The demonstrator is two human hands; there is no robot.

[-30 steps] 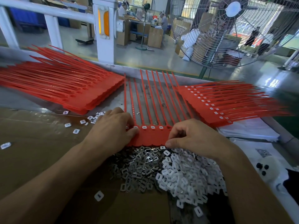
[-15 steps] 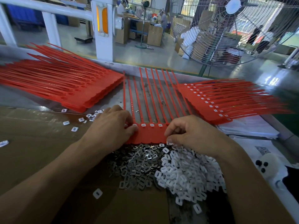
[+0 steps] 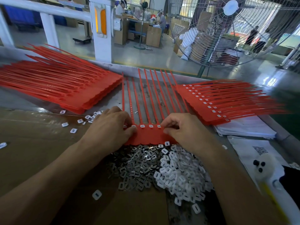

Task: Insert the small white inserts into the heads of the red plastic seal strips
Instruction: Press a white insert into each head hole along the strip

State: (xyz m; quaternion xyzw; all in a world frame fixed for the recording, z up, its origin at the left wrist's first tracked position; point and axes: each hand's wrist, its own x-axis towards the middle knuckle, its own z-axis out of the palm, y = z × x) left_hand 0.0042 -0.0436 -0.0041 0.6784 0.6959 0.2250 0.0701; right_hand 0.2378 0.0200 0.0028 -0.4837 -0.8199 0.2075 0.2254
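My left hand (image 3: 108, 129) pressed curled fingers (image 3: 129, 129) on the smooth red seal strips (image 3: 150, 135); my right hand (image 3: 185, 129) pinched their head edge, though whether it held an insert I couldn't tell. Between my fingers, white slotted inserts (image 3: 142, 126) sat in the heads. Nearer me lay loose heaps: glossy white inserts (image 3: 181, 174), dull metal clips (image 3: 136, 166), on the tabletop (image 3: 32, 143).

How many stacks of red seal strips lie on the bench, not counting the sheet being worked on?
2: one stack at far left, without inserts showing; one stack at right, white inserts fitted. Others may lie outside the view.
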